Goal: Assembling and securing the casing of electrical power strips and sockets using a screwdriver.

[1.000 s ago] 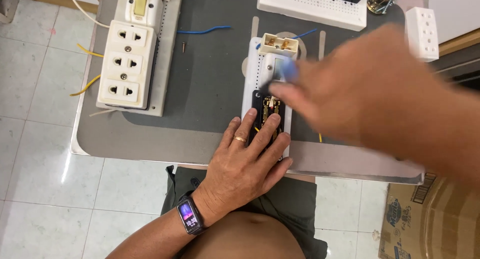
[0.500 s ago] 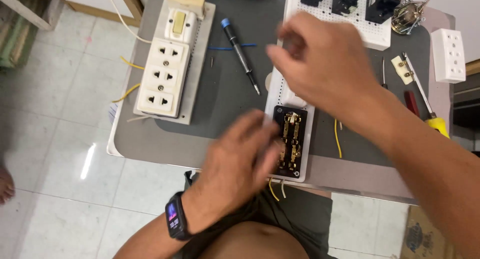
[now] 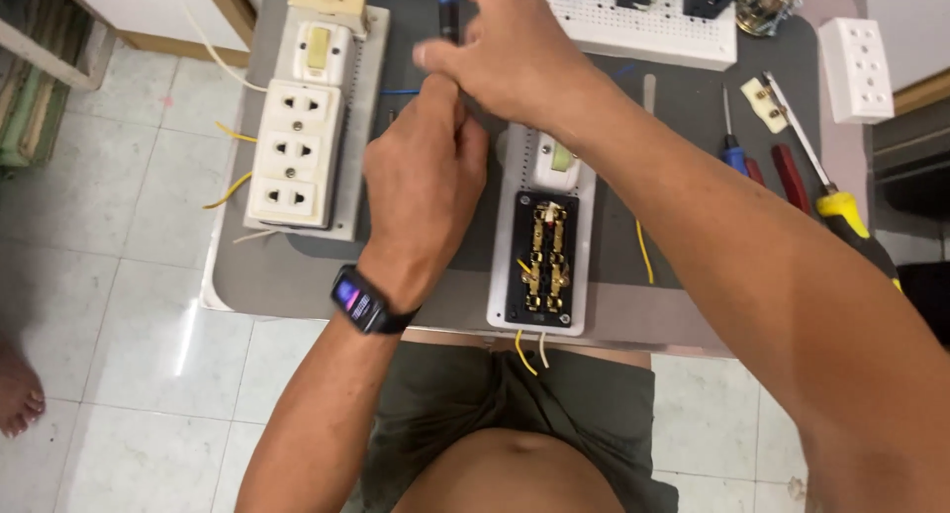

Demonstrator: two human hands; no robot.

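Both hands meet over the far middle of the grey counter (image 3: 297, 276). Right hand (image 3: 515, 58) is curled, fingers pinched on a dark screwdriver (image 3: 447, 13) with a blue tip, held near the top edge of view; most of the tool is hidden by the hand. Left hand (image 3: 421, 182) sits just below it, fingers bunched up toward the same spot; can't tell whether it grips anything, the knuckles block the view. Smartwatch (image 3: 361, 300) on the left wrist. Open socket module (image 3: 542, 241), white frame with black insert and brass contacts exposed, lies just right of the left hand, yellow wires trailing off the near edge. Left of the hands: white three-outlet strip (image 3: 292, 157) on a mounting plate. Far side: white perforated board (image 3: 643, 28). Right forearm crosses over the counter, partly covering the yellow-handled screwdriver (image 3: 841, 211) and the red-handled tool (image 3: 787, 177). White outlet block (image 3: 856, 68) at the far right corner.
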